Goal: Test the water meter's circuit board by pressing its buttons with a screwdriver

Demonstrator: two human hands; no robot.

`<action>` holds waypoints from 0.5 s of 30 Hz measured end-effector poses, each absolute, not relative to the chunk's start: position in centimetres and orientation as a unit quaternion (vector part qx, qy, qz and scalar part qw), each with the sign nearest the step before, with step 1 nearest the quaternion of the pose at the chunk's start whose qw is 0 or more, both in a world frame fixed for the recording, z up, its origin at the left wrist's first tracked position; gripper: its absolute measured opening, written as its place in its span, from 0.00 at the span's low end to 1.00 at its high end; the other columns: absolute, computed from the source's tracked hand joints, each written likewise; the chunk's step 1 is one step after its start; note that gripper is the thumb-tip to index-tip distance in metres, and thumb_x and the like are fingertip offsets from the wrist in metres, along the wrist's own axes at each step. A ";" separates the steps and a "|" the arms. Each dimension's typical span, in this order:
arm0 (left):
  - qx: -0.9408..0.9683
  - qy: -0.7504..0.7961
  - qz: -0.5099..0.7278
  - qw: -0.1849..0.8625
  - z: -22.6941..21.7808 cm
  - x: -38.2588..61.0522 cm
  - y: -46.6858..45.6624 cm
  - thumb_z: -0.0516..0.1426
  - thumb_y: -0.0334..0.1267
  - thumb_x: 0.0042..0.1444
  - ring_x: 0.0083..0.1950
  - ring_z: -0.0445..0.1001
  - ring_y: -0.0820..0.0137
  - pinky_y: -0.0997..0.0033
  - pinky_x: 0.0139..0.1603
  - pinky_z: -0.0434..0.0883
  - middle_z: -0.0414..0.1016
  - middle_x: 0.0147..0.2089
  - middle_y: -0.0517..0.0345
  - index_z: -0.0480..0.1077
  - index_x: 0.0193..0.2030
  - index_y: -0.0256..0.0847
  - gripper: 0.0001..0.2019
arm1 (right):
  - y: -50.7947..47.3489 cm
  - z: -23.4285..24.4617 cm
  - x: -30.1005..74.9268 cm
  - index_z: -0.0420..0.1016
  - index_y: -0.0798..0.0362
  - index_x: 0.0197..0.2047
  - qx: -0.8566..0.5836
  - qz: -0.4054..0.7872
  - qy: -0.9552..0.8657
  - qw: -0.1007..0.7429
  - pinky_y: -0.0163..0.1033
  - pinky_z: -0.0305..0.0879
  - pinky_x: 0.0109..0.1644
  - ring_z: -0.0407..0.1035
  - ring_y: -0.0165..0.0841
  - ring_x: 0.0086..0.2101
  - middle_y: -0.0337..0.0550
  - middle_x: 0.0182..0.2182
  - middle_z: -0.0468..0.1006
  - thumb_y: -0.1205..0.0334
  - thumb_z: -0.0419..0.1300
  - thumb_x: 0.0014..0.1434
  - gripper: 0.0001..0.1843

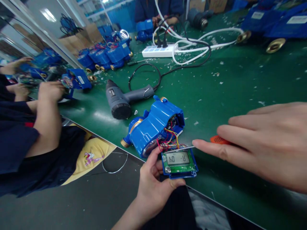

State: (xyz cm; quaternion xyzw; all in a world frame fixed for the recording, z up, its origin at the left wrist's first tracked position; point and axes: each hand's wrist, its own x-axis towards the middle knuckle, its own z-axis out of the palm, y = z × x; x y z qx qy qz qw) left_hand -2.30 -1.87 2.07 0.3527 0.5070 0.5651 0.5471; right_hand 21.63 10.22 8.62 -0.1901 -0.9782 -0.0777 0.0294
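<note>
My left hand point(153, 185) grips a small green circuit board with a lit LCD display point(178, 161) in a blue frame, at the table's front edge. Coloured wires run from the board into an opened blue water meter point(151, 126) lying just behind it. My right hand point(266, 143) holds an orange-handled screwdriver point(217, 139); its thin metal shaft point(183, 148) lies across the top edge of the board. The right forefinger stretches along the tool toward the board.
A grey electric screwdriver point(124, 100) lies on the green table point(240, 89) behind the meter. A white power strip point(159, 51) with cables and several blue meters point(105, 56) sit farther back. A co-worker's arm point(46, 118) works at the left; another person sits at the far end.
</note>
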 end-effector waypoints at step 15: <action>0.373 0.523 0.528 0.555 2.3 -2.6 -1.8 0.74 0.28 0.36 0.41 0.84 0.64 0.78 0.42 0.79 0.85 0.42 0.54 0.67 0.54 0.40 0.36 | 13.9 10.4 20.1 0.72 0.43 0.49 -0.024 -0.093 -0.991 0.090 0.43 0.39 0.21 0.60 0.36 0.20 0.42 0.23 0.68 0.67 0.44 0.55 0.23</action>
